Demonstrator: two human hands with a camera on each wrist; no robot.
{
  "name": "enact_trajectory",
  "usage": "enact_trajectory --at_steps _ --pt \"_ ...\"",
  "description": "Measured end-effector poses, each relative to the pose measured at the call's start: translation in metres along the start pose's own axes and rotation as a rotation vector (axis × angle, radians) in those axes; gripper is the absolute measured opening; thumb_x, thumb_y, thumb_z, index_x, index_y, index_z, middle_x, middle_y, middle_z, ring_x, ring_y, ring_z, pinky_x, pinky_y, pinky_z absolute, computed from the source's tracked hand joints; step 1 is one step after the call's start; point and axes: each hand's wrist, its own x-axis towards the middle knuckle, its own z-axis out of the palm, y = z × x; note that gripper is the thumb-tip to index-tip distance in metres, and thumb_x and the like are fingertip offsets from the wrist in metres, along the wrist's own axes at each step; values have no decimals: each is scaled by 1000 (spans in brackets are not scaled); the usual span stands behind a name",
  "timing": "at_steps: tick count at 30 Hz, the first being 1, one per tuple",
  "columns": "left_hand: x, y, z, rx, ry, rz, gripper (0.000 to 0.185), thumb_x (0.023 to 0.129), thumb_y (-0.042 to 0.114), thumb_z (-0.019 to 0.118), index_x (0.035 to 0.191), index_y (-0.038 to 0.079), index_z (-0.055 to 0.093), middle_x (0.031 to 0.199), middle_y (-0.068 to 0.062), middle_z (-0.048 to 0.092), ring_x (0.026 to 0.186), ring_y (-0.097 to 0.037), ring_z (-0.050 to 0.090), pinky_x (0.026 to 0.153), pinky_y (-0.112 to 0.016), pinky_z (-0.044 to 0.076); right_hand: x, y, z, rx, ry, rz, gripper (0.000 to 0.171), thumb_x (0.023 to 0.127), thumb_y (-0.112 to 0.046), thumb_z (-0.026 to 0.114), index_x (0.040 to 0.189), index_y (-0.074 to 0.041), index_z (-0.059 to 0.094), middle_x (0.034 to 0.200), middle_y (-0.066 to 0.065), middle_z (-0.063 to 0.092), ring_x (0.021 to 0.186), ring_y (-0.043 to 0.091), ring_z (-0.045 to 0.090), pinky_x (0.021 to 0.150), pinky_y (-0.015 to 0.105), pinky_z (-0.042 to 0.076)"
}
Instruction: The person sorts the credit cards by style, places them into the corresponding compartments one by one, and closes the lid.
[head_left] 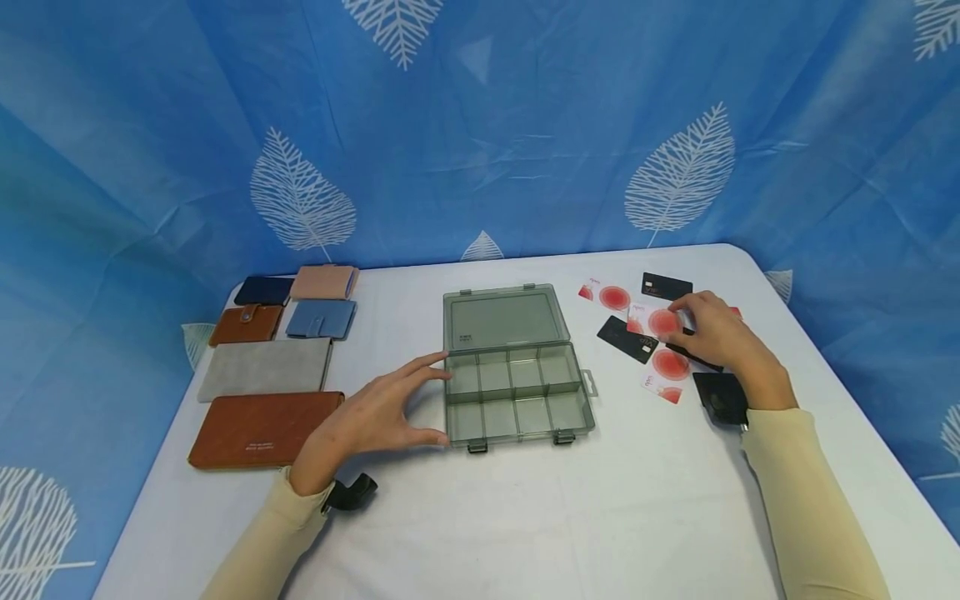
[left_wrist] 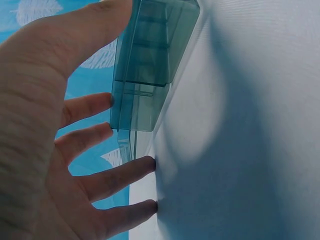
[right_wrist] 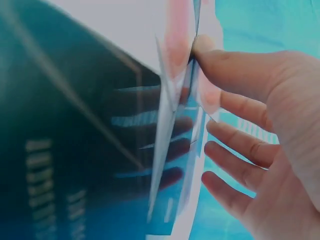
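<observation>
Here's the right hand (head_left: 716, 337), off to the right of the grey-green compartment box (head_left: 495, 421), thumb and forefinger pinching the right end of a white-and-red card (head_left: 647, 319)! It should prove light, thin and springy, probably slick across its flat face, so the edges look the surest place for a grip. And the look of it: white ground, big red disc, a smaller red motif at the left end. Black cards (head_left: 624, 340) lie about it. Left of the box, the left hand (head_left: 382, 414) has thumb and fingers spread apart, tips at its side.
</observation>
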Motion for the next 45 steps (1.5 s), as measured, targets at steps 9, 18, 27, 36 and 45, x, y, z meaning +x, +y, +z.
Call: enact_trajectory --at_steps 9,18,27,36,45 --pt "-1 2 1 4 4 9 85 83 54 92 151 14 60 175 -4 34 138 -32 61 99 -54 57 -7 -12 -10 27 50 2 35 107 -10 63 140 -3 54 133 38 60 122 58 57 99 72 51" --pt "0 1 0 9 -2 44 87 85 56 89 154 13 57 174 -5 34 134 -31 64 95 -52 59 -20 -39 -18 135 185 -116 31 108 -12 64 139 -5 64 137 35 63 125 58 59 97 73 51" --pt "2 -1 -1 41 10 35 91 85 56 89 156 13 53 172 -6 36 144 -33 56 102 -56 56 -9 -96 -15 208 214 -273 24 105 -7 68 129 -7 70 121 24 73 116 50 70 97 67 55" --pt "0 -3 3 55 0 14 93 85 62 86 157 15 52 174 -2 33 150 -33 49 108 -59 52 -5 -155 15 233 149 -490 22 103 -2 68 123 -8 73 112 14 76 108 37 75 97 59 57" --pt "1 -3 1 67 0 23 92 85 64 85 156 14 52 172 -4 36 144 -33 55 105 -57 54 -13 -186 48 242 106 -518 22 102 -5 70 123 -11 74 111 7 78 104 29 76 92 52 60"
